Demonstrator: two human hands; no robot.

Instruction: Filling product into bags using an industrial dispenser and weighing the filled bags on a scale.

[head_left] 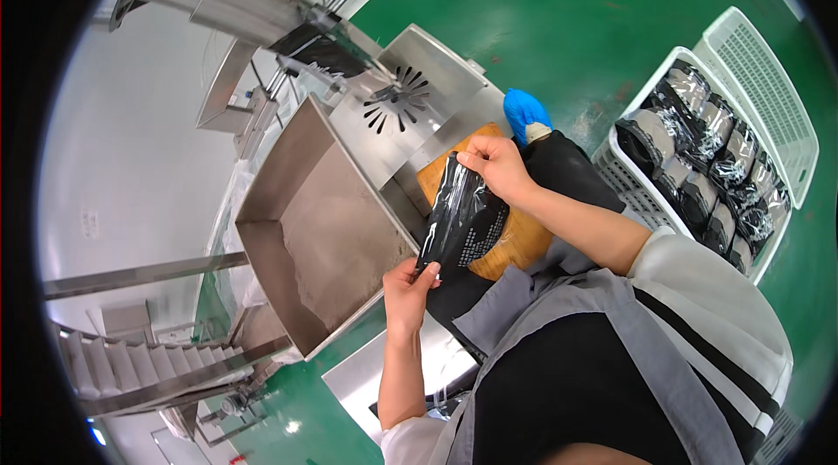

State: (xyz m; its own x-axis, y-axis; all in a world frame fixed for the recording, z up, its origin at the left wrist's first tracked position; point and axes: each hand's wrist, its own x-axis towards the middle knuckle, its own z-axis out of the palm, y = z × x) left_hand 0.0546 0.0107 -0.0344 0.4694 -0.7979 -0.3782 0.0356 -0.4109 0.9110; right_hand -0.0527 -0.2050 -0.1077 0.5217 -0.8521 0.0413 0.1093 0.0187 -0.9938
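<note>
A shiny black plastic bag (449, 207) with pale print on part of it is stretched between my hands, above my lap. My left hand (407, 292) pinches its near end between thumb and fingers. At the far end, my right hand (497, 166) grips the other corner. The bag looks flat; whether anything is inside cannot be made out. Beneath it lies a yellow-brown wooden board (515, 242), partly covered by the bag and my right arm.
Left of my hands stands a steel bin (253, 277) with grey-brown powder inside. Beyond it is a steel machine (253, 6) with a tube and a slotted plate (397, 103). A white crate (635, 190) at right holds several filled, clear-and-black packages. A blue shoe cover (524, 111) shows ahead.
</note>
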